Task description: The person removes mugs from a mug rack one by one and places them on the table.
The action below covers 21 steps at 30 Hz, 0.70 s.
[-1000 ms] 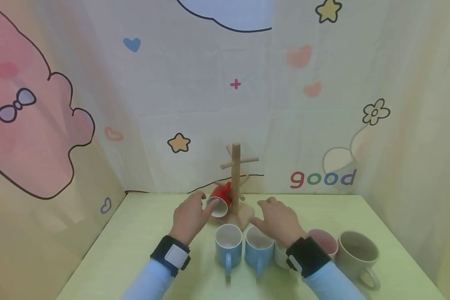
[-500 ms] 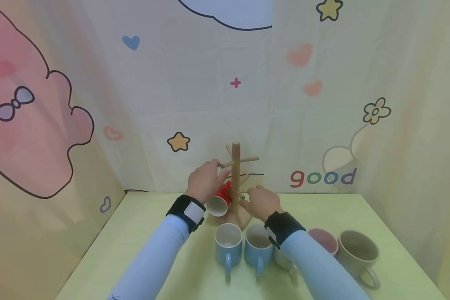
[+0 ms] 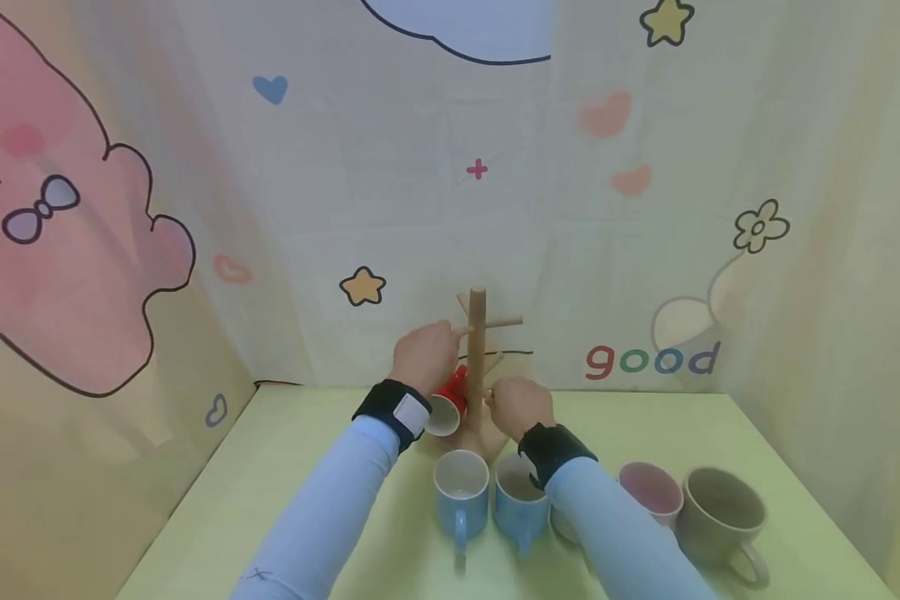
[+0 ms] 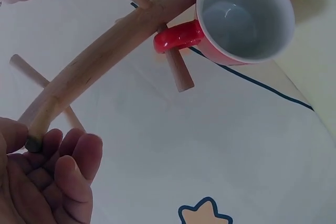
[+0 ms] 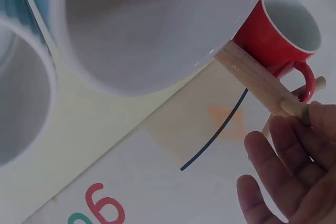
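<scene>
A wooden mug tree [image 3: 477, 358] stands toward the back of the table. My left hand [image 3: 426, 357] pinches the end of one of its upper pegs [image 4: 43, 119] between thumb and fingers. Lower on the other side, my right hand [image 3: 521, 406] pinches a lower peg [image 5: 294, 109] by its tip. A red mug [image 3: 446, 412], white inside, hangs by its handle from a lower left peg [image 4: 179, 71], its mouth tilted outward. My left hand and wrist partly cover that mug in the head view.
Two light blue mugs [image 3: 461, 500] stand in front of the mug tree. Rightward are a pale mug [image 3: 565, 523] mostly behind my right forearm, a pink-lined mug [image 3: 651, 487] and a large grey-beige mug [image 3: 720, 512]. A printed curtain [image 3: 390, 183] hangs behind the table.
Both hands have moved inward to the mug tree, the left one rising to an upper peg. Fingers that were loose now pinch the pegs. The red mug stays hanging.
</scene>
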Available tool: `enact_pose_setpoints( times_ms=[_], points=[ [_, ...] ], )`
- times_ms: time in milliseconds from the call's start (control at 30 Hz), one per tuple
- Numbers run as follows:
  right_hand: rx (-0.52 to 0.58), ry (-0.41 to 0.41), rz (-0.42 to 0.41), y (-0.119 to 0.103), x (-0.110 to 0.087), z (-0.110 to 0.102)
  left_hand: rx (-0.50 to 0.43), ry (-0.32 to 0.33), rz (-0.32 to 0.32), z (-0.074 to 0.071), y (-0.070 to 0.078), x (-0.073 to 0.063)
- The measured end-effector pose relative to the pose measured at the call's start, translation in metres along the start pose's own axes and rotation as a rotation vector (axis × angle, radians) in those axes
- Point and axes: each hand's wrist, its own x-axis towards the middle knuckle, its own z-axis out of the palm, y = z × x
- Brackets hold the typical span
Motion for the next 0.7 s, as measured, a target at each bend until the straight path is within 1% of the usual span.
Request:
enact_pose_setpoints(
  times_ms=[67, 133, 233, 300, 400, 500, 567, 633, 700],
  points=[
    [0.0, 0.004, 0.0, 0.001, 0.001, 0.001, 0.041, 0.003, 0.031, 0.0, 0.0, 0.0],
    [-0.009, 0.006, 0.003, 0.003, 0.002, 0.001, 0.031, 0.003, 0.042, 0.0, 0.001, 0.0],
    [-0.018, 0.002, 0.013, 0.005, 0.005, 0.002, -0.017, 0.004, 0.038, 0.0, 0.003, -0.001],
    [-0.015, -0.009, 0.014, 0.006, 0.006, 0.003, -0.067, 0.005, 0.009, 0.0, 0.005, -0.002],
    [-0.017, -0.006, 0.007, 0.009, 0.01, 0.005, -0.069, -0.004, 0.001, 0.0, 0.008, -0.004],
    [-0.028, 0.011, 0.0, 0.013, 0.014, 0.008, -0.1, -0.007, -0.011, 0.0, 0.009, -0.005],
    [-0.026, 0.017, -0.003, 0.017, 0.017, 0.009, -0.153, -0.002, -0.017, 0.002, 0.009, -0.006],
    [-0.021, 0.02, -0.001, 0.021, 0.019, 0.009, -0.194, 0.005, -0.004, 0.004, 0.008, -0.007],
    [-0.016, 0.02, 0.001, 0.025, 0.021, 0.008, -0.211, 0.008, 0.032, 0.007, 0.007, -0.007]
  ],
)
